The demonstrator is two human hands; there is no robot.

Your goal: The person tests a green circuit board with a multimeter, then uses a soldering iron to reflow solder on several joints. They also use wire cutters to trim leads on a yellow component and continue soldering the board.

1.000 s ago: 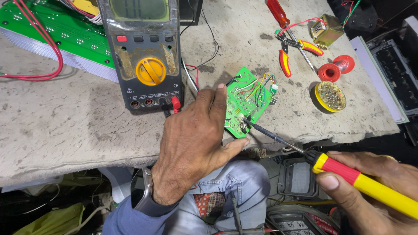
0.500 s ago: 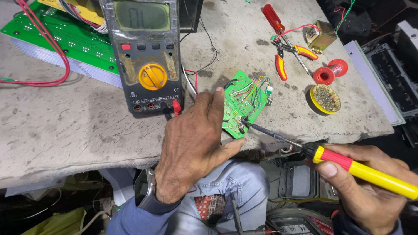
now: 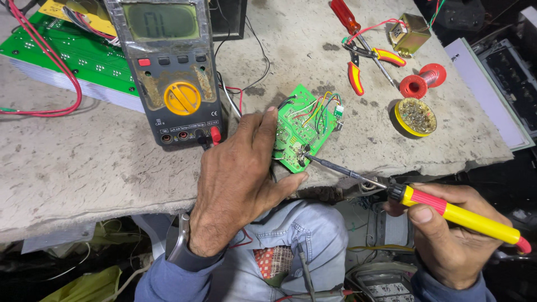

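The left hand (image 3: 238,179) lies palm-down at the near edge of the rough grey table (image 3: 84,168), its fingers (image 3: 267,120) closed on the left side of a small green circuit board (image 3: 305,128), thumb pressed at the board's near corner. The board rests tilted on the table near the middle of the scene, with thin coloured wires looped across its far half.

The right hand (image 3: 453,235) is off the table edge at the near right, fingers wrapped tight round the yellow and red handle of a soldering iron (image 3: 447,210). The iron's dark metal shaft runs up and left, and its tip meets the near part of the board; whether it touches a joint or a wire end I cannot tell, the spot is too small.

Just left of the board stands a grey multimeter (image 3: 168,72) with a yellow dial, propped upright, leads plugged in at its near end. Far left lies a large green panel (image 3: 61,56) with a red wire (image 3: 56,84) curving over it. To the far right of the board lie red-handled pliers (image 3: 358,70), a red screwdriver (image 3: 344,15), a red spool (image 3: 422,81), a small brass-coloured transformer (image 3: 409,33) and a round yellow tin (image 3: 415,116).
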